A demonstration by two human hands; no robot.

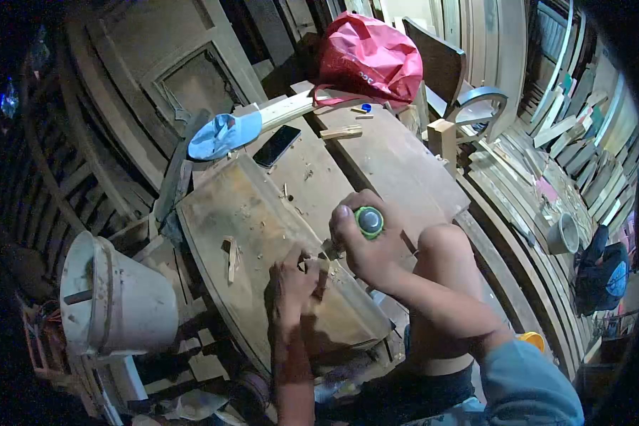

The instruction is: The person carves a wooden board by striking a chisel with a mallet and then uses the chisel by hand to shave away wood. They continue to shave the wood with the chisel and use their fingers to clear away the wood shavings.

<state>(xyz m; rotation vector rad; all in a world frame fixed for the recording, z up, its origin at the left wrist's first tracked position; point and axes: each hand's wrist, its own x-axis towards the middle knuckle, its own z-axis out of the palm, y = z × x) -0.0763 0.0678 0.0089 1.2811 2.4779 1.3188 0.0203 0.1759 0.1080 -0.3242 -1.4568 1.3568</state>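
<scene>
My right hand [366,238] is wrapped round a green-handled tool [370,222], seen end-on with a round grey cap. Below the fist, a short metal part points down-left toward the wooden board [252,213]. My left hand [295,277] rests on the board beside the tool's tip, its fingers curled in together. Whatever sits between those fingers is too small and shadowed to make out. Wood chips lie scattered around both hands, and a split wood sliver [232,259] lies to the left.
A black phone [277,145], a blue cap [224,135] and a pink bag [369,60] lie at the far side. A white bucket [138,305] stands at left. My bent knee [444,248] is close on the right. Stacked planks [518,206] line the right side.
</scene>
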